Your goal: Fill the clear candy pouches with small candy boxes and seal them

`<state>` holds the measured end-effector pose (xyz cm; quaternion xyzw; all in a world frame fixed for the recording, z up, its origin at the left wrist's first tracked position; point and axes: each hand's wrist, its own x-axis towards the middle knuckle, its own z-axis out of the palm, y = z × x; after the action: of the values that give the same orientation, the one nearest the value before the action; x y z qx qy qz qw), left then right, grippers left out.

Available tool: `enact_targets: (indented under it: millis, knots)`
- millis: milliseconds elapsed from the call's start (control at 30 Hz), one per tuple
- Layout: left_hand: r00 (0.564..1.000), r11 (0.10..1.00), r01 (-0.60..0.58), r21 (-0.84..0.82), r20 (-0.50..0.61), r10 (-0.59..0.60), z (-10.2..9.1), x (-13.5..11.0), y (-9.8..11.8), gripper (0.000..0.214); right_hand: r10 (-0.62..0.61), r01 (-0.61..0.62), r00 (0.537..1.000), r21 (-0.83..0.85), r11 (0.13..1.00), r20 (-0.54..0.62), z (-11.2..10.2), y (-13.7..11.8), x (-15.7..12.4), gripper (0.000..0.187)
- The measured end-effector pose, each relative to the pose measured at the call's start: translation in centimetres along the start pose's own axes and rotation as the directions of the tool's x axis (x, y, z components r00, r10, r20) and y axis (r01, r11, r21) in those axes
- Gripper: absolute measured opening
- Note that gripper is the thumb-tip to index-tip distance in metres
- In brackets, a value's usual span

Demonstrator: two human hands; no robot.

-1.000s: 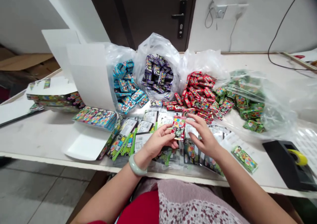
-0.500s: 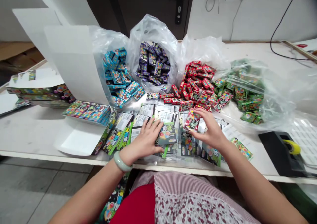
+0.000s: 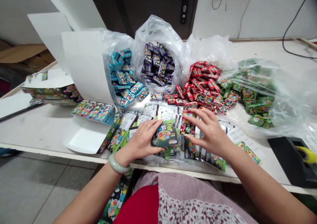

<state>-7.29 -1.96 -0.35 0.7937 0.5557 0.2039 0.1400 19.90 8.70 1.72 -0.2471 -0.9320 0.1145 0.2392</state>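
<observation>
My left hand (image 3: 142, 135), with a pale green bangle at the wrist, grips the left edge of a flat black-and-green printed bag (image 3: 166, 134). Its fingers are partly behind the bag and the thumb is at the lower edge. Just to the right, my right hand (image 3: 211, 131) holds a small red candy packet (image 3: 187, 125) between fingers and thumb, close to the bag's right edge. Beneath both hands lie several more printed bags (image 3: 190, 148), some with their white label side (image 3: 151, 110) up.
Behind the hands lie heaps of blue packets (image 3: 122, 77), purple packets (image 3: 158, 64), red packets (image 3: 200, 82) and green packets (image 3: 257, 100), in or by clear plastic bags. An open display box (image 3: 86, 140) stands left. A black tape dispenser (image 3: 284, 154) sits right.
My left hand has gone from lying spread over the printed bag to gripping its left edge. My right hand has brought the red packet left and nearer to the bag. The view has shifted slightly.
</observation>
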Motion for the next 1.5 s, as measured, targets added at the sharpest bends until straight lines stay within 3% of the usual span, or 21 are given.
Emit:
enact_targets:
  millis: [67,200,300,500,633,767,900,1067,1200,1267,1333,1400,1500]
  knots:
    - [1.000,1.000,-0.003,-0.011,-0.011,0.003,0.0,-0.1,0.0,0.095,0.008,-0.009,1.000,-0.025,1.000,-0.026,-0.2,-0.1,0.1,0.066]
    - [1.000,1.000,-0.011,-0.002,-0.019,0.011,0.0,-0.3,-0.2,0.097,-0.111,0.112,0.980,0.004,0.994,0.167,0.0,-0.3,0.4,0.061]
    - [1.000,1.000,-0.020,0.000,0.006,0.020,0.2,-0.6,-0.5,0.098,-0.173,0.168,0.955,0.039,0.985,0.241,0.3,-0.4,0.7,0.059]
    - [1.000,0.998,-0.009,-0.065,-0.001,0.009,0.1,-1.0,-1.0,0.097,-0.187,0.157,0.944,0.129,0.979,0.271,0.1,-0.4,1.7,0.061]
    - [1.000,0.999,-0.004,-0.035,-0.008,0.004,-0.3,-1.1,-1.2,0.093,-0.217,0.153,0.913,0.201,0.968,0.346,-0.2,-0.7,2.0,0.064]
    - [1.000,0.998,-0.010,-0.060,0.007,0.010,-0.6,-1.1,-1.1,0.094,-0.204,0.129,0.936,0.259,0.957,0.288,-0.5,-0.4,2.2,0.067]
    - [1.000,0.995,-0.018,-0.103,0.019,0.020,-0.4,-0.9,-1.0,0.095,-0.235,0.156,0.921,0.258,0.953,0.310,-0.7,-0.1,2.3,0.068]
    - [1.000,0.988,-0.012,-0.156,0.021,0.016,0.1,-0.2,-0.6,0.096,-0.172,0.114,0.946,0.216,0.970,0.276,0.1,0.3,2.7,0.065]
    - [1.000,0.989,0.009,-0.150,-0.015,-0.011,0.2,0.0,-0.5,0.093,-0.142,0.042,0.955,0.357,0.933,0.261,1.0,0.7,2.8,0.085]
    - [0.998,0.993,0.034,-0.116,-0.046,-0.040,0.1,-0.2,-0.6,0.095,-0.056,-0.026,0.979,0.390,0.921,0.196,1.5,0.2,2.7,0.076]
    - [0.996,0.994,0.056,-0.091,-0.065,-0.062,0.1,-0.4,-0.6,0.098,0.027,-0.078,0.991,0.385,0.920,0.134,1.9,-0.6,2.3,0.051]
    - [0.996,0.995,0.049,-0.084,-0.069,-0.055,0.2,-0.5,-0.7,0.102,0.044,-0.089,0.991,0.373,0.923,0.128,2.5,-1.4,2.2,0.037]
    - [0.993,0.994,0.066,-0.086,-0.090,-0.074,0.1,-0.8,-1.1,0.105,0.037,-0.080,0.993,0.393,0.916,0.116,3.2,-0.8,3.6,0.030]
